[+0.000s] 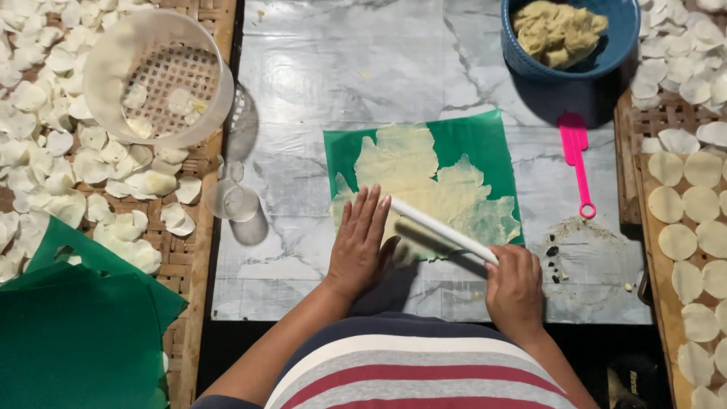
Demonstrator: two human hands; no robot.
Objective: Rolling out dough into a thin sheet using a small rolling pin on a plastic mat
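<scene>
Bare forearms; a grey, white and red striped shirt (424,363).

Bench (318,68), centre near edge: plastic sheet (485,144), rolled dough (424,182) on it. Rolling pin (443,229) lies diagonally across sheet's near part; your left hand (360,242) flat on its left end, right hand (515,288) on its right end. Far right corner: bowl (530,64) w/ dough lump (559,30) inside. Scraper (579,163) right of sheet, before bowl. Glass cup (233,201) at left edge. Left of bench: woven tray (193,250) w/ dough rounds (113,167), tub (155,76) on top. Right of bench: 2nd tray (655,265), discs (693,204) in rows.
</scene>
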